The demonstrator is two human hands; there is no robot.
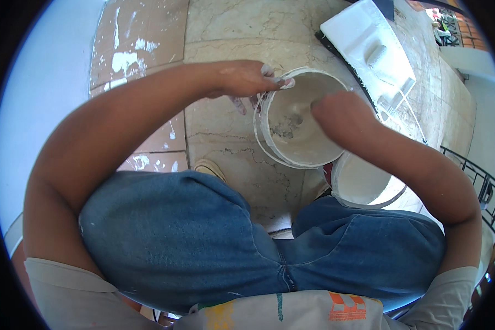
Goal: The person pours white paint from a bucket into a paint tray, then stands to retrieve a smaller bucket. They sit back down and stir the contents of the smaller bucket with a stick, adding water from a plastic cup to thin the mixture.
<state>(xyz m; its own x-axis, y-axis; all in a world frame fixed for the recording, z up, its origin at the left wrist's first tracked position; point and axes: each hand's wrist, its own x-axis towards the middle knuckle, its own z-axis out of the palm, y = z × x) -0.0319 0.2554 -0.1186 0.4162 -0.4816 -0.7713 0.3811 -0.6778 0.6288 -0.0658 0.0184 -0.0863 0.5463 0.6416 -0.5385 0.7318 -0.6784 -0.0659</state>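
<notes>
A large white bucket (263, 129) stands on the floor in front of my knees, with whitish-grey residue and a darker patch at its bottom. My left hand (247, 80), smeared with white paint, is closed on the bucket's left rim, thumb on top and fingers down the outside. Over the bucket's right side hangs my right hand (344, 115), its fingers curled together. Whatever it may hold is hidden or blurred. Close to my right knee, beneath the right forearm, a second, smaller bucket (363, 205) contains white paint.
A paint-covered white tray (352, 27) with a roller (377, 56) lies beyond the buckets at the right. Paint-splashed cardboard (148, 30) covers the floor along the left wall (49, 93). Marble-like tiles (231, 27) form the floor. A dark metal railing (478, 181) stands far right.
</notes>
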